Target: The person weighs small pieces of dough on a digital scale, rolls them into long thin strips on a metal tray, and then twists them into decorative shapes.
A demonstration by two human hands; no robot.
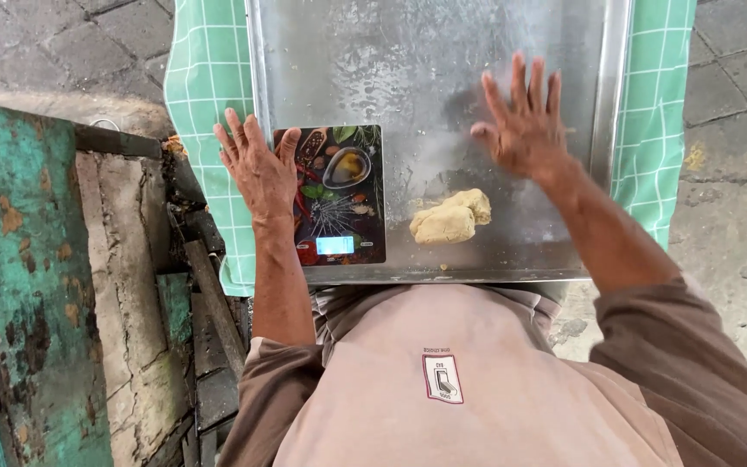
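Observation:
My left hand lies flat with fingers apart on the left rim of a large floured metal tray, right beside a dark kitchen scale printed with spices and a small lit display. My right hand hovers open, fingers spread, over the tray's right half and holds nothing. A lump of pale yellow dough rests on the tray between the scale and my right forearm, near the front edge. Neither hand touches the dough.
A green checked cloth lies under the tray. A worn turquoise wooden surface and rough planks stand at the left. Grey paving stones surround the spot.

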